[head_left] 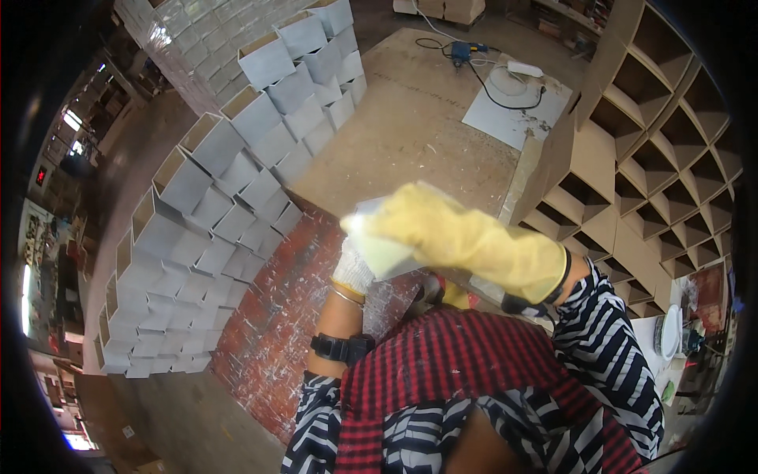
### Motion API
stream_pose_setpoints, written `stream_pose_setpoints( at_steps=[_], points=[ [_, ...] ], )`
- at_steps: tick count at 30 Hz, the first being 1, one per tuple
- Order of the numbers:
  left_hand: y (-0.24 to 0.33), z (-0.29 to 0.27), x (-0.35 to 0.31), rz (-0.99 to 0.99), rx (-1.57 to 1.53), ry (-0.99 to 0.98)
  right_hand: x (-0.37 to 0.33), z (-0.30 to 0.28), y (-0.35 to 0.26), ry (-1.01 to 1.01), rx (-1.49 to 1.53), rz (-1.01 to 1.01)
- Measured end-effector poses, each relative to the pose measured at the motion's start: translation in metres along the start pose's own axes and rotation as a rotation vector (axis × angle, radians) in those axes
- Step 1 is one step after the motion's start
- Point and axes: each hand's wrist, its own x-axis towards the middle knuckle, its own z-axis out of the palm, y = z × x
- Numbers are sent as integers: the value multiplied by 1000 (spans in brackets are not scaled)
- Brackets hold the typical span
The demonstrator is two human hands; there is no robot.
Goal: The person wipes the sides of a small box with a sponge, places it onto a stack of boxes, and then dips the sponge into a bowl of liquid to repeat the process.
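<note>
Head view: right hand (426, 225) in a yellow glove and left hand (353, 268) both grip a pale panel (379, 253) between them.

floor: dusty concrete (410, 118) | left: stacked grey boxes (237, 174) | right: wooden cubby shelving (655, 158)

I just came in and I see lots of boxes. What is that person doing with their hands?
A person in a striped top and red checked apron holds a pale, flat white panel up in front of them. The left hand in a white knit glove grips it from below, and the right hand in a long yellow rubber glove lies across it. To the left stands a stepped stack of open white boxes with brown insides. To the right is a brown board shelf of square compartments. The paint-speckled red worktop lies below.
</note>
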Motion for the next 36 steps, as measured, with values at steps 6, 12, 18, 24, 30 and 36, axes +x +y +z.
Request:
stream_pose_setpoints(
  at_steps=[6, 12, 18, 24, 30, 36],
  points=[
    [49, 17, 11, -396, -694, 422, -26, -8, -21, -178, 9, -36],
    [13, -10, 7, 48, 75, -129, -8, -32, 39, 148, -78, 65],
    [-18, -21, 16, -30, -333, 10, -37, -16, 10, -71, -13, 72],
    [12, -26, 2, -80, -760, 34, -56, -17, -7, -111, 209, 38],
    [60, 14, 10, -402, -656, 529, -49, -45, -5, -62, 203, 190],
    [-5, -12, -2, 112, 276, 32, -28, -38, 23, -81, -167, 138]
  ],
)
